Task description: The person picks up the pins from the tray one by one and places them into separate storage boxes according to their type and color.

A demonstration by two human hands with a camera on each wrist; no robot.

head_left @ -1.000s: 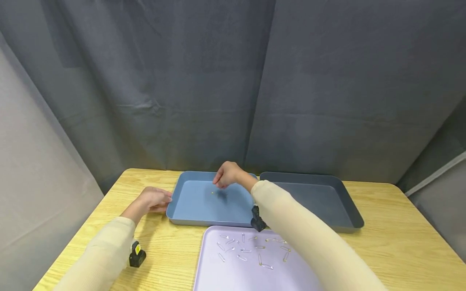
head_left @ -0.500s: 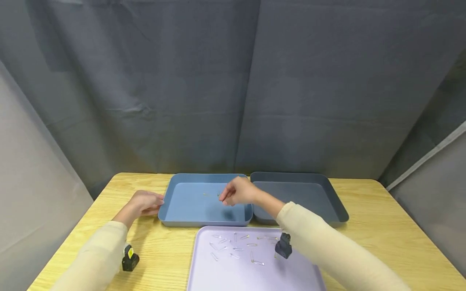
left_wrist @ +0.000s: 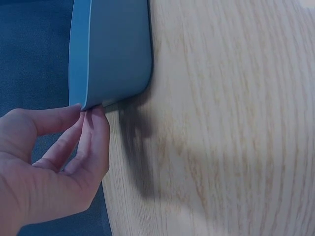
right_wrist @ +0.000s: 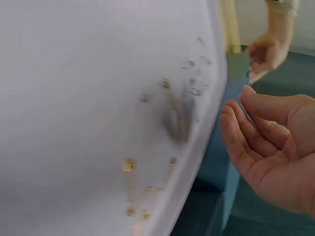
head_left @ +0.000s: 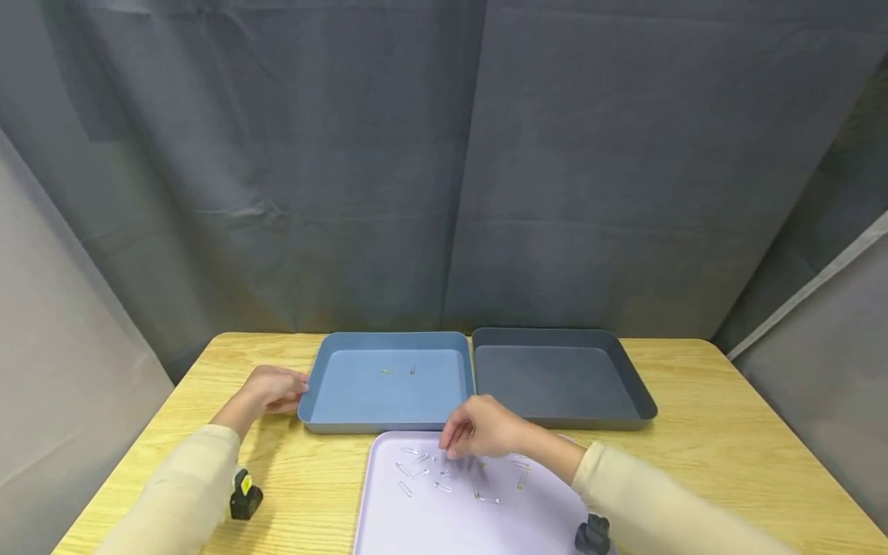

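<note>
Pins: lots of small safety pins are lying spread out near the far edge of the pale tray, right under the right hand.

Right hand: a second ago it was hanging over the blue tray. Now it is reaching down over the pale tray, just above the pins. Its fingers are curling loosely, a little apart, and are holding nothing that I can see.

What this is telling us: the hand is looking empty and is coming back for another pin, so I am guessing one drop is done and the next pick is starting.

Blue tray: two tiny pins are now lying in it, near its far edge. A second ago only one was showing there.

Left hand: it is staying by the left edge of the blue tray, as before. The left wrist view is showing the fingertips touching the tray's near left corner, lightly bent, not wrapping round it.

Dark tray: it is sitting just beside the blue tray, on its right, at the far edge of the table. Nothing is showing inside it.

Pale tray: it is sitting at the near edge of the table, in front of both other trays.
</note>
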